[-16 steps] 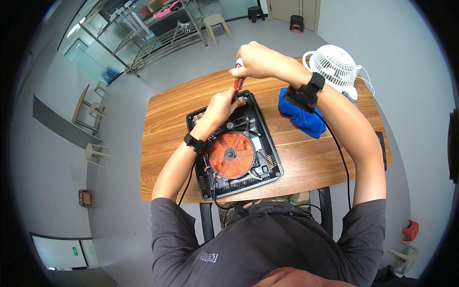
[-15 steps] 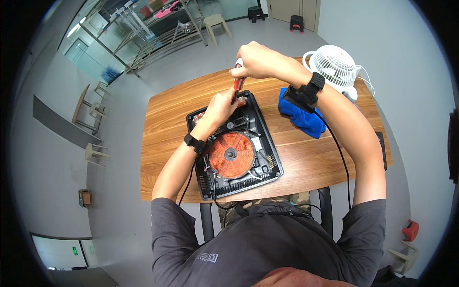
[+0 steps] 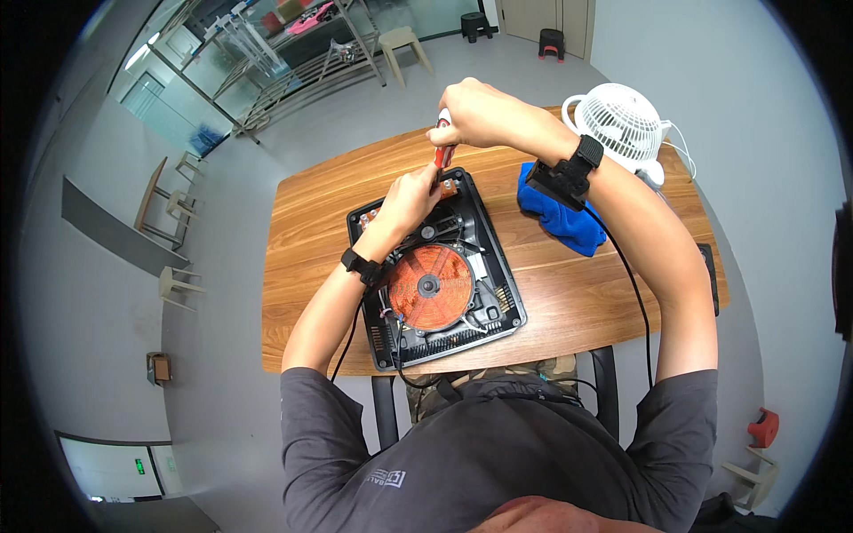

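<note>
An opened induction cooker [image 3: 494, 244] lies on the wooden table in front of me, its black casing tilted slightly, with the round copper coil [image 3: 444, 306] exposed. Above its far end my right hand [image 3: 475, 111] is wrapped around the red-and-white handle of a screwdriver [image 3: 442, 156], held upright. My left hand [image 3: 410, 201] reaches over the casing, its fingers closed around the lower part of the screwdriver. The tip and whatever it touches are hidden behind those fingers. An orange-brown circuit part [image 3: 450, 188] shows beside them.
A crumpled blue cloth [image 3: 569, 227] lies right of the cooker, below my right forearm. Behind it stands a white fan [image 3: 620, 124] with a cable. A dark flat object [image 3: 710, 280] sits at the table's right edge. Black cables run from my wrist bands.
</note>
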Motion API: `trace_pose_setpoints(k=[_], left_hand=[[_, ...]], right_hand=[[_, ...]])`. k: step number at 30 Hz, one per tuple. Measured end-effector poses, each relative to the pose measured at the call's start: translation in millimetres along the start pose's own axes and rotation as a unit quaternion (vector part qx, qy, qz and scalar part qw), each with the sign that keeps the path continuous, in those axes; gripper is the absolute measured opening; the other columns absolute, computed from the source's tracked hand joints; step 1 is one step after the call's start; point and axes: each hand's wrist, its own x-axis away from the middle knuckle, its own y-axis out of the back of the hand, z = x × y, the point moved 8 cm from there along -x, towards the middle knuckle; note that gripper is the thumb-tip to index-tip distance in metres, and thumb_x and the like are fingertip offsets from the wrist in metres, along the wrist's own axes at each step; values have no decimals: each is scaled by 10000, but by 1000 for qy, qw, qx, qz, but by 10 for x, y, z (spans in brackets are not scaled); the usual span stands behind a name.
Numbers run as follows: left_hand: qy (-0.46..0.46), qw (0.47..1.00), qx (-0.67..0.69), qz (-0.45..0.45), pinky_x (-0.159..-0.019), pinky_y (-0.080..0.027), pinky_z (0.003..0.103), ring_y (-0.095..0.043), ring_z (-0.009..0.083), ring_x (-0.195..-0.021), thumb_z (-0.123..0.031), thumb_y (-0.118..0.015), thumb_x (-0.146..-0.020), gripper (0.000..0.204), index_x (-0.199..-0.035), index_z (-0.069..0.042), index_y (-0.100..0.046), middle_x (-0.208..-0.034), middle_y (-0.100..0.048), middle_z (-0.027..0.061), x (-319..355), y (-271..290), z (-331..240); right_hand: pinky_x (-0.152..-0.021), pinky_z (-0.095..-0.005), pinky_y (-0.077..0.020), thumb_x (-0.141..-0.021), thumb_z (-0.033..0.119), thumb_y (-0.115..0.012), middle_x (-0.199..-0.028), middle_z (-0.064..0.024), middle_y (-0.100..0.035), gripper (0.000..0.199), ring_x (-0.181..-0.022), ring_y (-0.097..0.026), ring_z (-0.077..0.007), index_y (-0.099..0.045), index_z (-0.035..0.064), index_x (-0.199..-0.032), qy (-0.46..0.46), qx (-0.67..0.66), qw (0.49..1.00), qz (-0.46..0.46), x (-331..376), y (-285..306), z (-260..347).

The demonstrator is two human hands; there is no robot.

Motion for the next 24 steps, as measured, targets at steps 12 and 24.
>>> trace_pose_setpoints(k=[12,24], left_hand=[[-4,999,-36,-12,-711,-543,496,-682,430,-813,-76,-698,-868,188,-987,5,-576,-840,-679,213,0,-46,46],[0,1000,-24,3,-754,-542,532,-665,463,-888,-84,-676,-895,189,-1026,-6,-565,-921,-689,230,-14,-74,36]], right_hand=[[-651,-434,-584,-830,297,-737,-660,-279,-651,399,-653,-696,-414,-700,-97,-778,22,-6,1000,-3,45,1,117],[-673,-445,-596,-836,328,-729,-686,-295,-663,421,-692,-710,-434,-716,-92,-798,27,9,1000,-8,44,-85,101]])
